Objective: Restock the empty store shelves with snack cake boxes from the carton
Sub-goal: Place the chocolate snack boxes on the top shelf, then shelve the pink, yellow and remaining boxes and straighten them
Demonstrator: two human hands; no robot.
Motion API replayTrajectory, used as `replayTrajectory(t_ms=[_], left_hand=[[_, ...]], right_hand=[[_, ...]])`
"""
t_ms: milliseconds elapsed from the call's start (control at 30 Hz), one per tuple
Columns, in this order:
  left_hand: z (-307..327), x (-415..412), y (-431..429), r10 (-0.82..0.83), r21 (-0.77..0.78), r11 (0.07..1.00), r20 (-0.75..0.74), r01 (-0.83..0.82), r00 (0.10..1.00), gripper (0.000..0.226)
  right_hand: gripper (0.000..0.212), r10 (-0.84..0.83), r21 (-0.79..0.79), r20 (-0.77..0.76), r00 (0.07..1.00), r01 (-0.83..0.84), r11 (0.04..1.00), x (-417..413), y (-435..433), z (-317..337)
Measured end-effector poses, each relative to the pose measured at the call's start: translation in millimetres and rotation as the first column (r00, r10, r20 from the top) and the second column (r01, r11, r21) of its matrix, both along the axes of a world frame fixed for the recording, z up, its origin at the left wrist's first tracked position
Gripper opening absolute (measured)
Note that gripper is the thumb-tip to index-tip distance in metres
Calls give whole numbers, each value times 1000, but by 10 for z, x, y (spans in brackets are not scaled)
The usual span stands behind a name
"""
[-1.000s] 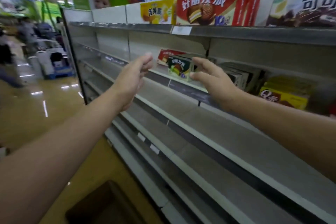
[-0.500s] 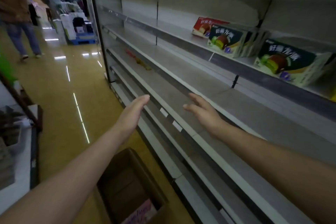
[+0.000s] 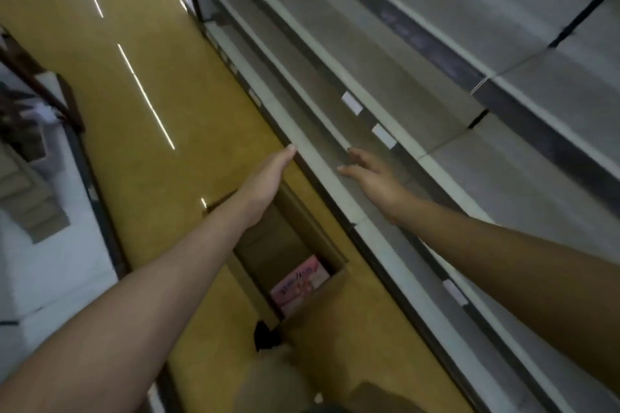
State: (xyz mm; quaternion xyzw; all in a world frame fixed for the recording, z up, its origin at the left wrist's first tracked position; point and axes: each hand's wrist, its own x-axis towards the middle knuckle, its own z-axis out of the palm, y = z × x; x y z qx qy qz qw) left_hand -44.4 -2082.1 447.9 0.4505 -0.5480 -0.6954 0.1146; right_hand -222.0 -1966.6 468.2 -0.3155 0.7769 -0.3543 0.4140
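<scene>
Presently nothing is held. At about nine o'clock of the carton, the left hand is stretched out flat and empty, fingers together, above the carton's far end. The carton stands open on the yellow floor, close against the foot of the shelving, and one pink snack cake box is seen lying flat in its near end; whether more boxes lie under the forearm cannot be told. At about two o'clock of the carton, the right hand is spread open and empty over the lowest shelf, whose boards are bare apart from small white price tags on the rail above.

The step in hand is judged to be the reach down into the carton. It would be done well if both hands were lowered to the pink box, one at each short end, so that the box is lifted level and the thin card is not crushed. The carton's upright wall should be cleared before the box is swung toward three o'clock and set square on the bare shelf, printed face outward.
</scene>
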Motion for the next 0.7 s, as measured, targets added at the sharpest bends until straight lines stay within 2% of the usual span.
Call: replayTrajectory(t_ms=[233, 300, 400, 533, 700], left_hand=[[-909, 156, 121, 97, 307, 946, 53, -108, 994, 98], [-1168, 166, 220, 78, 329, 939, 64, -95, 995, 88], [-1647, 139, 348, 52, 350, 933, 114, -89, 992, 68], [-2222, 49, 449, 65, 435, 889, 183, -140, 981, 65], [-2872, -73, 545, 153, 412, 866, 319, -282, 935, 58]], right_hand=[[66, 0, 225, 88, 996, -20, 974, 249, -146, -874], [73, 9, 288, 127, 992, -46, 956, 253, -168, -1193], [60, 21, 362, 165, 986, -80, 929, 232, -206, -1664], [59, 88, 413, 209, 974, -170, 895, 187, -248, -2335], [66, 96, 482, 285, 954, -229, 846, 118, -311, -3184]])
